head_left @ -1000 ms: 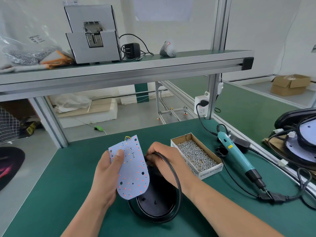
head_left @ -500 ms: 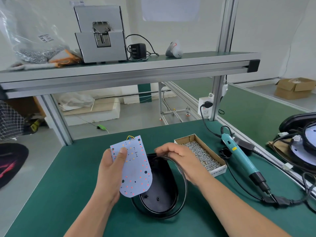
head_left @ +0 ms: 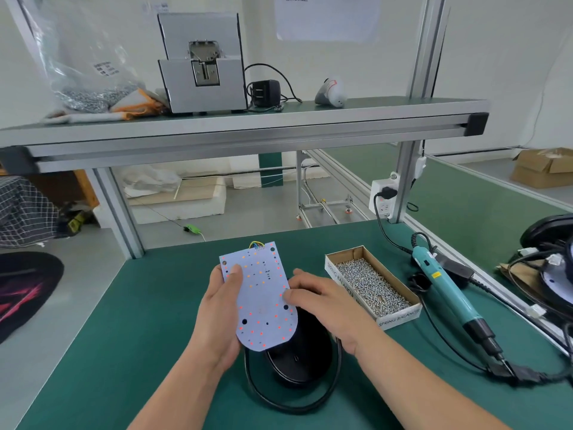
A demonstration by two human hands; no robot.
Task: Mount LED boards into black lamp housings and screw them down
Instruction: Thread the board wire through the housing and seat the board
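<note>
fingers of the left hand (head_left: 221, 305) clasp the flat, round-ended white led board (head_left: 263, 299), thumb on its dotted face, tilted above the glossy black oval housing (head_left: 297, 361) on the green mat (head_left: 124, 336). right hand (head_left: 325, 305) has left the cable (head_left: 294, 408) for the board's right edge; grip unclear. cardboard box (head_left: 339, 279) holds metal screws (head_left: 369, 283).

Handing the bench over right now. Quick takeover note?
Left hand grips the LED board by its left edge, above the black housing.
Right hand fingers touch the board's right edge; grip unclear.
Housing lies on the green mat, cable looped around it.
Screw box and electric screwdriver lie to its right, untouched.
Done: nothing seated.
Left: seat board, drive screws.
</note>
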